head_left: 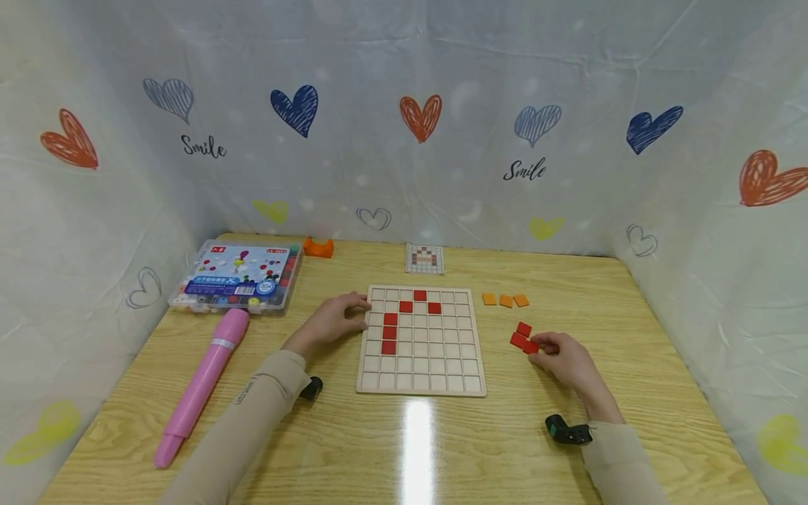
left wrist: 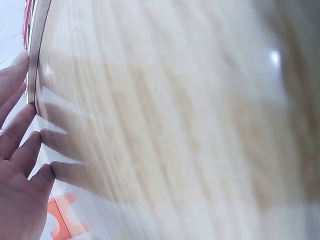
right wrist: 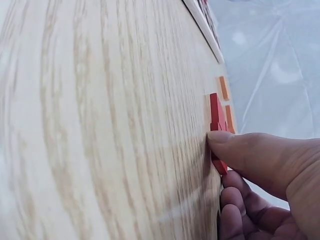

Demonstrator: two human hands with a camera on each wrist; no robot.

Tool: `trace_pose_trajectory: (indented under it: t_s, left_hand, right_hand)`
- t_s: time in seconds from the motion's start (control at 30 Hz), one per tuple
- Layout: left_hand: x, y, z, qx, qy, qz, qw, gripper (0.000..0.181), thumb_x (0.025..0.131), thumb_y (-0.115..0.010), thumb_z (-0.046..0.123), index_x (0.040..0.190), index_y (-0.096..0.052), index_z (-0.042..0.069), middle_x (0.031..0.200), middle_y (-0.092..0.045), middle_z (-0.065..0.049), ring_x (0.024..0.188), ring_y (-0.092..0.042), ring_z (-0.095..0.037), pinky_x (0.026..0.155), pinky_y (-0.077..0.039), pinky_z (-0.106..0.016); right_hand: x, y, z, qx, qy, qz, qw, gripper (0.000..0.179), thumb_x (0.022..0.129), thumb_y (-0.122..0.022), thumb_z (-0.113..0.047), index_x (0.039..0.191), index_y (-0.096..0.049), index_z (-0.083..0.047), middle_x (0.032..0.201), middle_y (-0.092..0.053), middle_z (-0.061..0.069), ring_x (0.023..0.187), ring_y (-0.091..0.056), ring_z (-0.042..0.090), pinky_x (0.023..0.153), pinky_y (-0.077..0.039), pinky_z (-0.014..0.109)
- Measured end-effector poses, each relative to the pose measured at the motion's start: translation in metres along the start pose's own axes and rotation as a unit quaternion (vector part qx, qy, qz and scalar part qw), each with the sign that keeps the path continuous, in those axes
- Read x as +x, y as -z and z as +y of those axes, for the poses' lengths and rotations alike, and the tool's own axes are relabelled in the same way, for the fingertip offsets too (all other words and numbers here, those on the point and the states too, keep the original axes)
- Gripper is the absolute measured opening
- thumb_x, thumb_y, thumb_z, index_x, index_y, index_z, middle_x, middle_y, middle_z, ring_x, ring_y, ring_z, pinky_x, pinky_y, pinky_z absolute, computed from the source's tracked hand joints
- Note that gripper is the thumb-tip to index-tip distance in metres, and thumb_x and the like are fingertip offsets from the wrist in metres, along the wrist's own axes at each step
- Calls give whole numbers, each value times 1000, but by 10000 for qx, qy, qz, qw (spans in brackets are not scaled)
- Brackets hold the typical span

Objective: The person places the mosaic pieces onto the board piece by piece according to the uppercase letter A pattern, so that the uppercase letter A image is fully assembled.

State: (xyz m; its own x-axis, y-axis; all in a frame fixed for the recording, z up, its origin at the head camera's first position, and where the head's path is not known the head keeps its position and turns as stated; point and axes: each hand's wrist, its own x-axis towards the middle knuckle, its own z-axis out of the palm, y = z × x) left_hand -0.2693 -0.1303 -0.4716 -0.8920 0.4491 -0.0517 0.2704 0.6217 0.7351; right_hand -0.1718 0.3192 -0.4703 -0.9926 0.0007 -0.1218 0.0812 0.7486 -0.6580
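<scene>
A square wooden grid board lies mid-table, with several red square tiles in its cells. My left hand rests at the board's left edge. Its fingers touch that edge, and the left wrist view shows them fairly straight beside the board's side. To the right of the board my right hand pinches a red tile between thumb and fingers, low at the tabletop. Two other red tiles lie right against it. In the right wrist view the thumb covers part of the red tiles.
Three orange tiles lie beyond the red ones. A small card with a printed grid pattern is behind the board. On the left are a clear plastic case, an orange curved piece and a pink stick-shaped object. Heart-printed cloth surrounds the table.
</scene>
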Motion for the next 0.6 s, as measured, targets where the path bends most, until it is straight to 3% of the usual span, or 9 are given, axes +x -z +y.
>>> trace_pose_trajectory:
  t_s: [0.6]
  left_hand:
    - [2,-1,-2,-3,73,16,10000,38,90,-72,17,126,-64,7,149,-45,-10,145,-25,-33,119,-19,-48]
  right_hand:
    - [-3,-1,-2,-146,156,206,9996,36,94,-67,-19,123,-63,2,108,-66,14,95,-61,26,78,-50,36]
